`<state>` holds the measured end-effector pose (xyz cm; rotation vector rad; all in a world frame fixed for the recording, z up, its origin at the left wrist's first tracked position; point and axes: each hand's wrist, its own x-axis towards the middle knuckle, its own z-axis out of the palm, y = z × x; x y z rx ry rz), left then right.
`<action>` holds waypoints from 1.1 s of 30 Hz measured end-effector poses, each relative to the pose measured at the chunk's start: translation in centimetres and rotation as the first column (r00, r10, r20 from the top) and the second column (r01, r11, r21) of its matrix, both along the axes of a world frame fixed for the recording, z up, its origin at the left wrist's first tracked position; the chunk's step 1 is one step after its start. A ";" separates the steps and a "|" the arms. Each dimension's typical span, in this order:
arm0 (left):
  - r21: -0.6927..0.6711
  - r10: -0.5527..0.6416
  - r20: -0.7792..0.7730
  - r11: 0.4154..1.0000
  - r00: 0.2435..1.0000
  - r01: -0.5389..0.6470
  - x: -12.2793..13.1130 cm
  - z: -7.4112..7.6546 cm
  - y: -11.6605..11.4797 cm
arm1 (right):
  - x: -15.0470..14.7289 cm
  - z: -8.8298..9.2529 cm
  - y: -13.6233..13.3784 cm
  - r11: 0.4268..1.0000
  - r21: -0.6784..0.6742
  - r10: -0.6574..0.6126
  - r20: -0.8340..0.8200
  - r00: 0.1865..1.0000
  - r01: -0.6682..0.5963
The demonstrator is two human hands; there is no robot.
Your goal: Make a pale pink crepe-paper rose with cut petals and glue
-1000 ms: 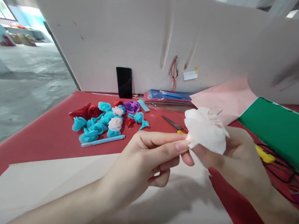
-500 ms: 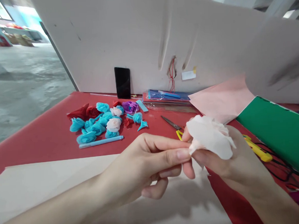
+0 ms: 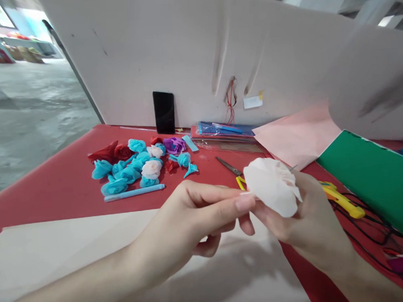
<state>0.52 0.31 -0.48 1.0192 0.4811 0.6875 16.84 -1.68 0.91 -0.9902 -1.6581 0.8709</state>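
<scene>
A pale pink, nearly white paper flower is held between my two hands, its ruffled petals facing right. My left hand pinches the flower's narrow base between thumb and forefinger. From behind and below, my right hand grips the flower near the same base; part of its fingers is hidden by the petals. Beyond the flower lie scissors with yellow handles, partly covered by it. A large pale sheet of paper spreads on the red table beneath my hands.
Several blue, red, pink and purple paper flowers are heaped at left, beside a light blue pen. A black phone leans on the white board. At right are pink paper, a green board and a yellow corded tool.
Both hands and the flower have shifted slightly left. The flower has turned a little, its petals now rounder in view, and my left fingers are closed tighter at its base.
</scene>
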 end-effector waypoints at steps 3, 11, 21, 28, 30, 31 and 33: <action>-0.005 0.004 0.021 1.000 1.000 -0.004 0.2 0.0 0.0 | -0.1 -0.2 0.0 0.999 0.037 -0.002 0.026 1.000 0.001; -0.031 0.004 0.083 1.000 0.997 -0.002 0.0 -0.1 0.0 | -0.2 -0.2 0.3 0.999 -0.012 0.036 -0.106 0.994 -0.037; 0.005 0.013 0.053 1.000 0.999 -0.013 -0.2 0.2 0.0 | 0.2 -0.1 0.9 0.990 -0.102 0.086 -0.133 0.987 -0.100; 0.064 0.043 -0.034 0.997 0.998 -0.041 -0.3 -0.2 -0.2 | 0.3 0.6 0.7 0.998 -0.013 0.060 0.074 0.995 -0.059; 0.058 0.050 -0.005 0.997 0.999 -0.049 -0.2 -0.1 -0.3 | 0.4 0.4 0.7 0.999 0.017 0.028 0.144 0.989 -0.031; 0.049 0.046 0.013 0.998 0.999 -0.047 -0.1 -0.1 -0.3 | 0.4 0.3 0.6 0.999 0.028 0.019 0.148 0.989 -0.023; 0.031 0.033 0.034 0.999 0.999 -0.034 0.0 0.0 -0.3 | 0.5 -0.1 0.6 0.999 0.036 0.031 0.102 0.994 -0.034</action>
